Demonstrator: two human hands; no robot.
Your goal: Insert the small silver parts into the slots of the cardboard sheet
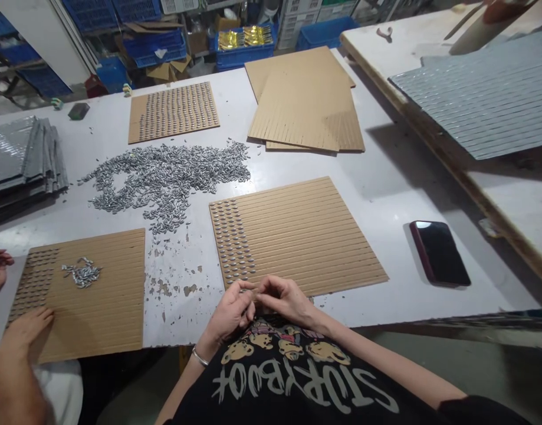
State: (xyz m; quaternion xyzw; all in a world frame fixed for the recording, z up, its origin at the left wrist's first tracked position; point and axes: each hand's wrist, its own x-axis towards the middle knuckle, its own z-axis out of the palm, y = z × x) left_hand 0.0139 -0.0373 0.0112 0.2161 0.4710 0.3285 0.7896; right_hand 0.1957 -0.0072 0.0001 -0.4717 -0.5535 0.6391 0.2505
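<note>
My left hand (230, 310) and my right hand (283, 298) meet at the near edge of a slotted cardboard sheet (306, 230), fingers pinched together around small silver pieces that I can barely make out. The sheet's left columns hold rows of silver pieces (233, 239); the other slots are bare. A large loose pile of the same silver pieces (164, 177) lies on the white table (386, 177) beyond it, to the left.
At the left, another person's hands (23, 330) rest on a second slotted sheet (89, 289) with a small heap of pieces. A filled sheet (173, 112), stacked blank sheets (304, 103), grey stacks (23, 159) and a dark phone (439, 252) also lie here.
</note>
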